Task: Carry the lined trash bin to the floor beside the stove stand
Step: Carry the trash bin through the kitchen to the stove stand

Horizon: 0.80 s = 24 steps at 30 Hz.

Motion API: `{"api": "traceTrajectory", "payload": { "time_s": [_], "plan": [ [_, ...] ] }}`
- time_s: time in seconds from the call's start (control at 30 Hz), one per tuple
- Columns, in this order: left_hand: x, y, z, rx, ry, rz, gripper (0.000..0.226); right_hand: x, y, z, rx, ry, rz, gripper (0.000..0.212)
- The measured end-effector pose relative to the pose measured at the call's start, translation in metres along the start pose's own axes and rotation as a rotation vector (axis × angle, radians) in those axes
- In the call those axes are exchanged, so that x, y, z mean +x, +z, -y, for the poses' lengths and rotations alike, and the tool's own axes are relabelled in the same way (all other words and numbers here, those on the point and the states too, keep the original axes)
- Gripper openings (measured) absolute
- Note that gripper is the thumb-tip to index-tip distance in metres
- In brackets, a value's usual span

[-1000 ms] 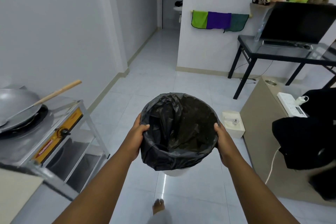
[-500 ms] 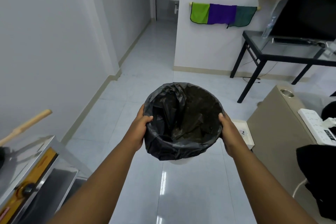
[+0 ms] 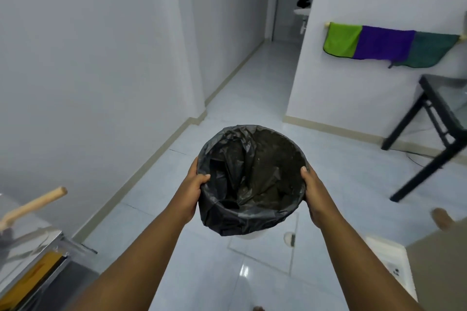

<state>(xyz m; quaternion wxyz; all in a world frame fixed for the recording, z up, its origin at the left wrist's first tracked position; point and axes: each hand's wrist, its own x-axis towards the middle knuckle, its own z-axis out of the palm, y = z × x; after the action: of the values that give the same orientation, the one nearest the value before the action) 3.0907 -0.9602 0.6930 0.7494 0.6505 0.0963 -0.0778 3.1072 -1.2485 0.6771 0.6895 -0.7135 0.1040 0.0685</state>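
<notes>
the trash bin (image 3: 251, 182), lined with a black bag, hangs in the air above the floor (image 3: 227, 98), not yet set down; the stove stand (image 3: 38, 262) sits at the lower left. the left hand (image 3: 193, 188) and right hand (image 3: 312, 188) clasp opposite sides of its rim.

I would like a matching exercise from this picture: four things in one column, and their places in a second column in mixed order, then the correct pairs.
Things:
1. trash bin
2. stove stand
3. green cloth
4. black table

Places:
A. hanging on the wall rail, upper right
B. lower left corner of the view
C. held between the left hand and the right hand
D. standing at the right edge, by the wall

Pairs: 1-C, 2-B, 3-A, 4-D
</notes>
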Motion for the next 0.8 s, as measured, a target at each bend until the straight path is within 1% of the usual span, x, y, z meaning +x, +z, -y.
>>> {"api": "traceTrajectory", "payload": {
  "time_s": [0.17,0.33,0.37,0.43,0.47,0.67,0.7,0.77,0.8],
  "plan": [
    [0.065,-0.010,-0.012,-0.045,0.023,-0.139,0.068,0.102,0.021,0.025,-0.056,-0.003,0.130,0.053],
    [0.115,-0.047,-0.021,-0.107,0.038,-0.271,0.072,0.186,0.072,0.044,-0.096,-0.018,0.260,0.052],
    [0.118,-0.050,-0.023,-0.108,0.034,-0.279,0.072,0.189,0.075,0.045,-0.100,-0.008,0.258,0.052],
    [0.145,-0.077,-0.020,-0.144,0.052,-0.336,0.068,0.227,0.109,0.045,-0.137,0.003,0.314,0.053],
    [0.150,-0.081,-0.021,-0.150,0.058,-0.338,0.067,0.233,0.115,0.046,-0.144,0.009,0.320,0.053],
    [0.219,-0.158,-0.027,-0.305,0.048,-0.453,0.074,0.320,0.213,0.058,-0.193,0.045,0.444,0.051],
    [0.225,-0.167,-0.028,-0.331,0.044,-0.473,0.074,0.329,0.224,0.062,-0.191,0.061,0.478,0.050],
    [0.267,-0.220,-0.024,-0.371,0.035,-0.591,0.074,0.394,0.293,0.064,-0.239,0.079,0.606,0.047],
    [0.266,-0.219,-0.026,-0.364,0.027,-0.586,0.073,0.396,0.292,0.064,-0.232,0.087,0.602,0.047]
  ]
}}
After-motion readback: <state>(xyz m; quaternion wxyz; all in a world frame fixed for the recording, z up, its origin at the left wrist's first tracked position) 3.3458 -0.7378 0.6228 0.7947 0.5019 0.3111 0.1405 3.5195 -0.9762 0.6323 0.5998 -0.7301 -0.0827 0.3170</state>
